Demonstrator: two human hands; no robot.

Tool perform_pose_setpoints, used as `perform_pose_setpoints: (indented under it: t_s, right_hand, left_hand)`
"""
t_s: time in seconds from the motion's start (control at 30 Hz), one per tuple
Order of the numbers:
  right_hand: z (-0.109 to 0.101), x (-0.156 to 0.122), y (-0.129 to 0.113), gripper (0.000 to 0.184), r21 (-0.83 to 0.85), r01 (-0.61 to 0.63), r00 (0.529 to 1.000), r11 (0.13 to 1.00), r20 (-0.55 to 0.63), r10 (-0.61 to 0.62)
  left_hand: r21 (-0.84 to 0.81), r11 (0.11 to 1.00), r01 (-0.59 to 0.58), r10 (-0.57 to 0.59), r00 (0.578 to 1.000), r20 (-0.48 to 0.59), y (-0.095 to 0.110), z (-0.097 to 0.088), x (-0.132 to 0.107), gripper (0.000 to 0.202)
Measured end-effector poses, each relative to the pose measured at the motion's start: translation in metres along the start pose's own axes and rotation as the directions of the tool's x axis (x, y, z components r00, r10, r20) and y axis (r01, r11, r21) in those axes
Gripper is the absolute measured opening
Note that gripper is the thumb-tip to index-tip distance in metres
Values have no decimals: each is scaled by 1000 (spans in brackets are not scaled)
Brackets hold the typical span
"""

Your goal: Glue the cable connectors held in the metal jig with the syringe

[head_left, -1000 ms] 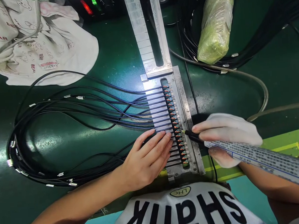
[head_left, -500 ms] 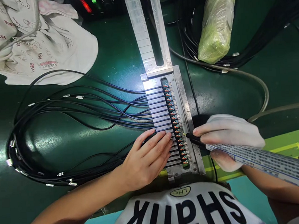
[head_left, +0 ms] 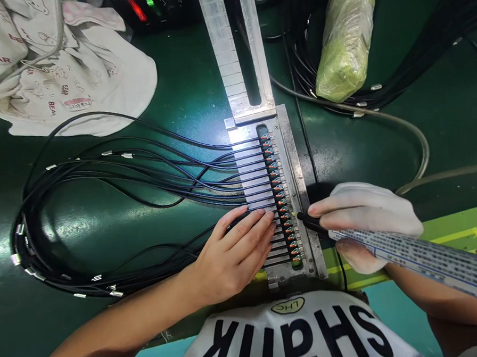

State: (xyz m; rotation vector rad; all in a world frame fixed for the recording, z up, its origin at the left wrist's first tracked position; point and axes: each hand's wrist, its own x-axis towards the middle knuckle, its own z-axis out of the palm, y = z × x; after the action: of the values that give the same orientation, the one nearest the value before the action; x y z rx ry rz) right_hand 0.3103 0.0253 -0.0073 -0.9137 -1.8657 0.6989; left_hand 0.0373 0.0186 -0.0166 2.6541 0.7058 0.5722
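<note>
My bare left hand lies with fingers stretched out over the black cables on a metal fixture. Its fingertips rest beside the slot where a row of stripped cable ends with small metal connectors is lined up. From the right, my white-gloved right hand is closed around a black pen-like tool. The tool's tip is at the lower-middle connectors, though exact contact is too small to tell. A printed white strip runs from under the glove to the right edge.
A coil of cables with silvery ends lies at left. Behind it are a white printed cloth and a black box with lit displays. At the back right, a wrapped green bundle lies by more cables. A grey hose curves right.
</note>
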Motion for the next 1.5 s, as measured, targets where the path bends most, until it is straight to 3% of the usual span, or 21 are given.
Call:
perform_pose_setpoints:
  t_s: [1.5]
  right_hand:
    - [-1, -2, 3, 15, -24, 8, 1000, 1000, 19, -7]
  left_hand:
    - [34, 999, -2, 2, 1000, 7, 0, -1, 0, 32]
